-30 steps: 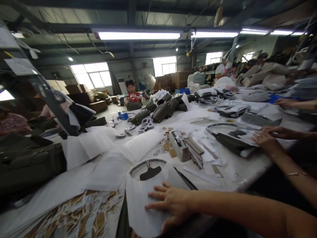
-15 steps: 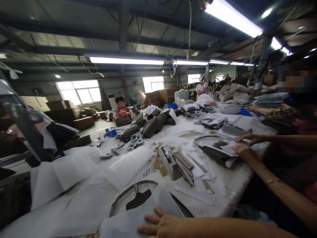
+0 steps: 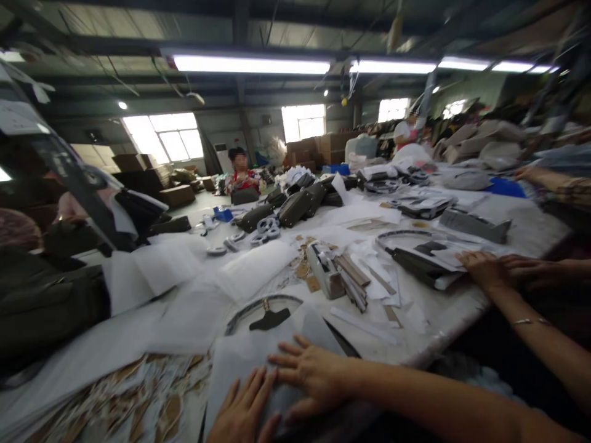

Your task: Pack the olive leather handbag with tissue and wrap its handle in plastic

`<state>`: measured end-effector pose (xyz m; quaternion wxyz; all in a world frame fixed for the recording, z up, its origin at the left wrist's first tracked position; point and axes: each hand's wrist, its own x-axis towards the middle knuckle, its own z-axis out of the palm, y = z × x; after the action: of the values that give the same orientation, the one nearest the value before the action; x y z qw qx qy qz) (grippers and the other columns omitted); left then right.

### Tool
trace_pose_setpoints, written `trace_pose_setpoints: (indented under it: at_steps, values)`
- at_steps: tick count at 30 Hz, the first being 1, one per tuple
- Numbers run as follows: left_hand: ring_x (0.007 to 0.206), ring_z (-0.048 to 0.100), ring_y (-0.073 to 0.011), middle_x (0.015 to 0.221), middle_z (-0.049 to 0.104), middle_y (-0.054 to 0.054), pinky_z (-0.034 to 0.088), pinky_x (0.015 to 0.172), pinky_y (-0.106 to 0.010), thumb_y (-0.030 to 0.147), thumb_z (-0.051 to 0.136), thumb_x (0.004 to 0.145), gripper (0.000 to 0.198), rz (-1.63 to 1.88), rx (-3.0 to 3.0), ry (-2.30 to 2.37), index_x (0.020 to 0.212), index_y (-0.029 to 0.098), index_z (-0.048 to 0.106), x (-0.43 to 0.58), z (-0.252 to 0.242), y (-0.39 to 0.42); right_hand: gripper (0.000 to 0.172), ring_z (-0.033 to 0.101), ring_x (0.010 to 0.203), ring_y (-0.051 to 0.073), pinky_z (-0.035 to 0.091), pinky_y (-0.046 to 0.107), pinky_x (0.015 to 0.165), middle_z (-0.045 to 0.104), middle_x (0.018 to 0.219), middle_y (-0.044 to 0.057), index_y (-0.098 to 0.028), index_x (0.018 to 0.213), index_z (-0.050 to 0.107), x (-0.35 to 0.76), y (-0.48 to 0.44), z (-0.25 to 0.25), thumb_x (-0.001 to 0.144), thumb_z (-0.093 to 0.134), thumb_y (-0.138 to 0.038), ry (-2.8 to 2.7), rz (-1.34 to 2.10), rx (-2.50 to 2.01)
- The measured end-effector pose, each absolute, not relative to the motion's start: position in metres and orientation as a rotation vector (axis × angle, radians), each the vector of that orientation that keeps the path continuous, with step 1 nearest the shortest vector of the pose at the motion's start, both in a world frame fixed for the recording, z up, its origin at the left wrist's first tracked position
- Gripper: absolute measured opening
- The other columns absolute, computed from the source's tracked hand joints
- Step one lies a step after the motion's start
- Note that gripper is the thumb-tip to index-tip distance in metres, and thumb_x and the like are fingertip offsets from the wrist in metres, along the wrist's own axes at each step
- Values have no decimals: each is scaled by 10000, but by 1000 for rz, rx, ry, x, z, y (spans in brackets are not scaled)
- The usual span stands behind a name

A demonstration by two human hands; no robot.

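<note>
My left hand [image 3: 247, 406] lies on a translucent white paper sheet [image 3: 240, 354], fingers stretched out. Beside it, my right hand [image 3: 314, 372] is spread on the same sheet, its fingertips close to the left hand. Under the paper is a dark bag, mostly hidden; its dark edge [image 3: 344, 339] shows at the right. A handle wrapped in clear film [image 3: 233, 314] arches beyond the sheet. Inside that arch lies a dark tab [image 3: 270, 319] with a small metal fitting.
A grey tape dispenser [image 3: 325, 271] stands past the bag, near cardboard strips [image 3: 353, 269]. Strung brown tags [image 3: 157, 400] are heaped at the lower left, by loose white sheets [image 3: 184, 323] and a dark bag [image 3: 50, 307]. A co-worker's hands [image 3: 484, 271] rest on another bag at right.
The view has tilted down and turned left. My left hand has come into view on the paper; my right hand is still spread on it. The tag heap now shows.
</note>
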<state>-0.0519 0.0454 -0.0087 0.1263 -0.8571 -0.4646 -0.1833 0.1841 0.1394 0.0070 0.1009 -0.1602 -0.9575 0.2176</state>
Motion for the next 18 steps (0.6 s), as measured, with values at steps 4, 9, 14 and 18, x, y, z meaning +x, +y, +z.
trace_pose_setpoints:
  at_steps: [4,9,14,18]
  values:
    - [1385,449,-184,1503,476,-54,392,1151,-406,382,381,1033,543,-306,-2570,-1609,1540,227,266,-52,3,32,753,367,1435,316,186,555,1205,460,1519,138,-231,1507,392,189,140,19,865,659,-522,-2671,824,-502]
    - [1419,401,-193,1543,422,-19,360,1172,-466,413,392,1033,474,-308,-2604,-1756,1493,307,363,-43,12,29,288,572,1194,231,357,441,1132,666,1200,105,-207,1165,668,195,147,11,929,636,-370,-2491,788,-380]
    - [1427,389,-223,1548,415,-22,355,1174,-498,427,427,1018,477,-357,-2592,-1777,1483,330,386,-41,7,27,228,609,1029,210,403,447,1084,672,1068,65,-225,1122,670,197,147,2,958,604,-368,-2584,555,-329]
    - [1429,386,-233,1549,414,-36,350,1176,-510,416,436,1013,480,-366,-2594,-1780,1483,326,392,-40,6,26,195,620,992,193,391,454,1101,674,1037,46,-231,1116,664,196,147,-2,978,574,-334,-2612,478,-316]
